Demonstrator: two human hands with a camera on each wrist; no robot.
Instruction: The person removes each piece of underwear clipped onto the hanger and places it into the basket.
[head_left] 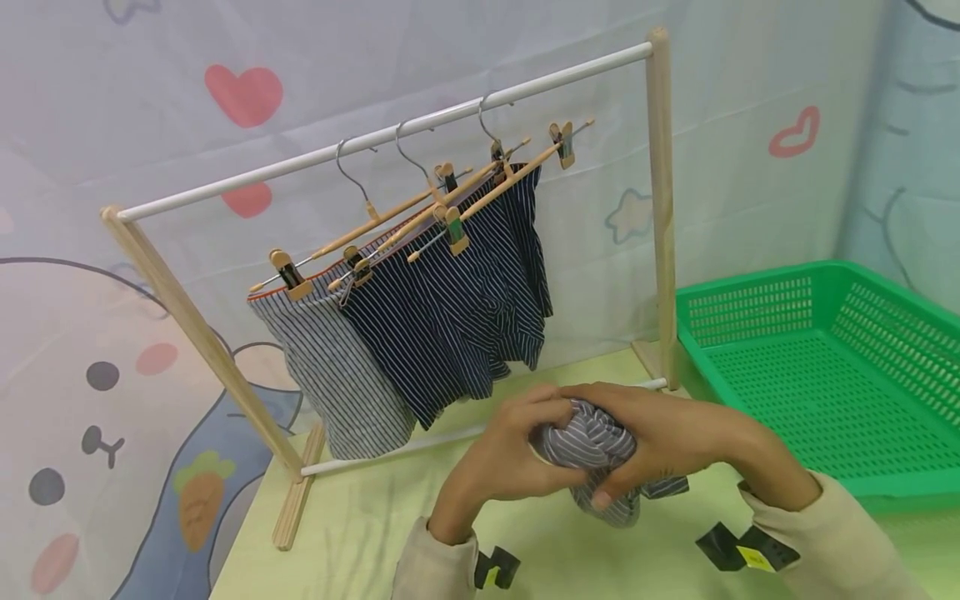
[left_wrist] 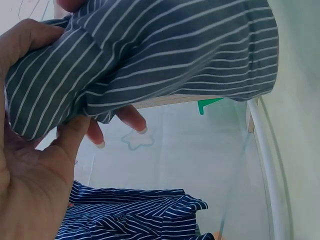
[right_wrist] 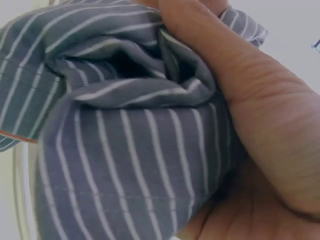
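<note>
Both hands hold a bunched pair of grey shorts (head_left: 587, 440) with white stripes, over the front of the table. My left hand (head_left: 513, 454) grips the bundle from the left, thumb along its near side. From the other side my right hand (head_left: 671, 437) grips it with fingers over the top and thumb in front. A hemmed end of the shorts (left_wrist: 240, 55) sticks out to the right in the left wrist view. Folds of cloth (right_wrist: 135, 160) fill much of the right wrist view, with an orange edge at the left. Part of the bundle is hidden by the fingers.
Behind the hands stands a wooden rack with a white rail (head_left: 450, 112). Clip hangers (head_left: 405, 233) on it carry light striped shorts (head_left: 337, 367) and dark navy striped shorts (head_left: 450, 317). A green plastic basket (head_left: 708, 367) sits to the right. The tabletop (head_left: 345, 533) is pale yellow-green.
</note>
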